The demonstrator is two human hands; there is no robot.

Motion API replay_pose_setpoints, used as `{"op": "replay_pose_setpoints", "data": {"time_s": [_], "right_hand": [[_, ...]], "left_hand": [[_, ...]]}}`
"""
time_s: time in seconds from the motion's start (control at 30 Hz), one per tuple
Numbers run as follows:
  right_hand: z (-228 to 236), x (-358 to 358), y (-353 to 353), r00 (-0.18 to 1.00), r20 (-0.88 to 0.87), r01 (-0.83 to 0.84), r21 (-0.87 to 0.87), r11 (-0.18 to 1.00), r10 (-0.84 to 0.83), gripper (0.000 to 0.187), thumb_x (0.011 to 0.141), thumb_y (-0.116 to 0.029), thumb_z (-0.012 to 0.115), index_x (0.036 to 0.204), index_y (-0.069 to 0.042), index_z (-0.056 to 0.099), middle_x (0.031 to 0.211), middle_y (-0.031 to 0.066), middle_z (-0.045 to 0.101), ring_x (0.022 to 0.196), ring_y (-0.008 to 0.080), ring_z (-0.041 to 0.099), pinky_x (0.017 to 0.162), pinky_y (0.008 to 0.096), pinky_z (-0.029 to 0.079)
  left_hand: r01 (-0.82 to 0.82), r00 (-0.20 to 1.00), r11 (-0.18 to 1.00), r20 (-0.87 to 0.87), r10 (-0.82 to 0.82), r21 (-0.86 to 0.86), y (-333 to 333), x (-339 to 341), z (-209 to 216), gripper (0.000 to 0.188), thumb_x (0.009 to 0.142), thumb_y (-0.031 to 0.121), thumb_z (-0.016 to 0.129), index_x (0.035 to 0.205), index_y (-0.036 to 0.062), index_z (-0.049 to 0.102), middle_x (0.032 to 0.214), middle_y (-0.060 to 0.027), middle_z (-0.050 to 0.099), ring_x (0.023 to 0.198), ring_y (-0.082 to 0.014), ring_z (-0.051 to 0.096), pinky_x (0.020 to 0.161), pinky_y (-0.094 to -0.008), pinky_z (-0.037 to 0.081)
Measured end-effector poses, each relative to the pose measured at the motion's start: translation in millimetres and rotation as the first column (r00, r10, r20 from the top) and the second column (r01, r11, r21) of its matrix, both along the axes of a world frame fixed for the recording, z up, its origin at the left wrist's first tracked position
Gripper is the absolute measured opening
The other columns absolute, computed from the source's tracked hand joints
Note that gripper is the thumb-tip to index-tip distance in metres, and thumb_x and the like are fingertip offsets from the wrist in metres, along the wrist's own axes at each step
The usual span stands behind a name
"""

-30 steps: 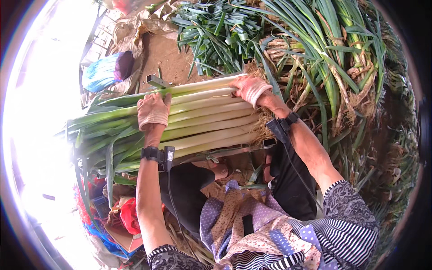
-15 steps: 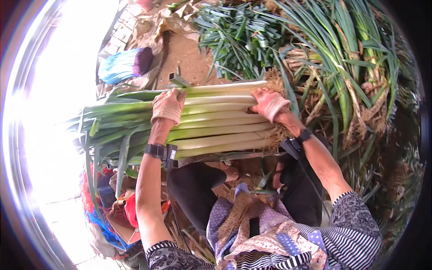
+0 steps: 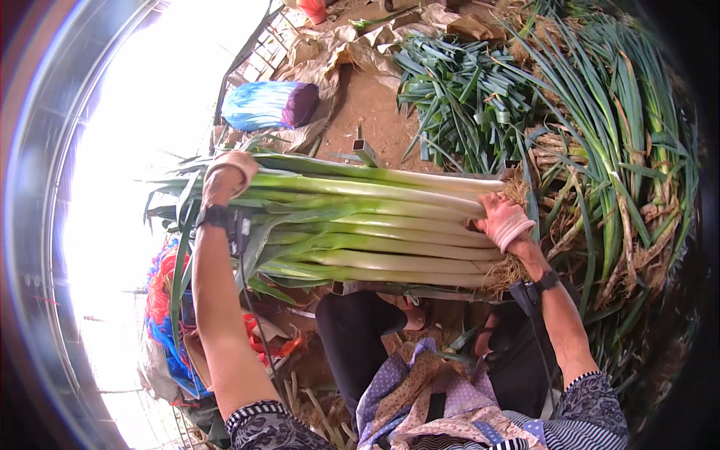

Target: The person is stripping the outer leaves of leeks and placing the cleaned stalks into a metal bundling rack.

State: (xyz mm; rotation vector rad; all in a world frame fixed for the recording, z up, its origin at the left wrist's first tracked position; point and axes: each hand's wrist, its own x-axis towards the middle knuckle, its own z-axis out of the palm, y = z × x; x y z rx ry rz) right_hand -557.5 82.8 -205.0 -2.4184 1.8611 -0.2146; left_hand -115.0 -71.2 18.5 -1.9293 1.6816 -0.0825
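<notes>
A heap of untrimmed leeks [image 3: 626, 165], green-topped and with dry roots tangled in, is spread from one o'clock down to four o'clock. The middle of the view is taken up by a row of leeks [image 3: 367, 225], laid side by side, their green leaves pointed toward nine o'clock and their white, rooted ends toward three. Dark trouser legs [image 3: 360, 334] are seen at six o'clock, just beside the near edge of the row. A pile of cut green leaves [image 3: 469, 105] is set between one and two o'clock, on bare earth, and crumpled brown sheeting [image 3: 360, 51] is spread at twelve. Red and blue netting [image 3: 163, 289] is bunched at eight o'clock, near the left forearm. A blue-and-purple bundle [image 3: 266, 105] is placed at eleven o'clock. The left hand [image 3: 229, 169], pale-wrapped, is held at the leafy part of the row, at ten o'clock; its fingers are hidden, so its grip cannot be told. The right hand [image 3: 497, 214], likewise wrapped, is laid at three o'clock on the white stalks near the roots, its fingers bent; whether any stalk is clamped cannot be told. A square metal tube end [image 3: 365, 154] is shown at twelve o'clock, just beyond the row
</notes>
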Motion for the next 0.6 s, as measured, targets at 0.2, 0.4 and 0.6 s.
{"op": "replay_pose_setpoints", "data": {"time_s": [0.2,0.4,0.6], "right_hand": [[-4.8,0.1,-1.2,0.997,-0.078,0.016,0.040,0.999,-0.013,0.053,0.071,-0.036,0.067,0.111,-0.010,0.044,0.102,0.0111,0.051,0.092,0.0298,0.055,0.065,0.0419,0.050],[-2.8,0.0,-2.2,0.994,-0.107,0.038,0.080,0.996,-0.030,0.054,0.071,-0.036,0.068,0.112,-0.009,0.044,0.103,0.0122,0.051,0.091,0.0310,0.055,0.066,0.0423,0.050],[0.3,7.2,-6.7,1.000,-0.025,0.019,0.094,0.995,-0.016,0.055,0.074,-0.045,0.065,0.110,-0.007,0.046,0.102,0.0134,0.053,0.094,0.0320,0.055,0.072,0.0431,0.050]], "left_hand": [[0.049,0.974,0.974,-0.207,-0.096,-0.221,-1.0,43.8,-18.6,0.024,0.075,0.020,0.063,0.094,0.0064,0.068,0.091,-0.0157,0.066,0.085,-0.0286,0.063,0.078,-0.0364,0.049],[0.595,0.803,0.786,0.154,-0.576,-0.164,-5.8,4.9,-16.0,0.039,0.075,0.011,0.058,0.113,0.0214,0.062,0.098,-0.0124,0.065,0.088,-0.0297,0.062,0.083,-0.0381,0.049],[-0.177,0.983,0.980,-0.034,0.181,0.094,-44.5,30.6,-32.5,0.042,0.081,0.036,0.057,0.120,0.0203,0.058,0.125,-0.0132,0.054,0.113,-0.0292,0.053,0.090,-0.0405,0.046]]}}
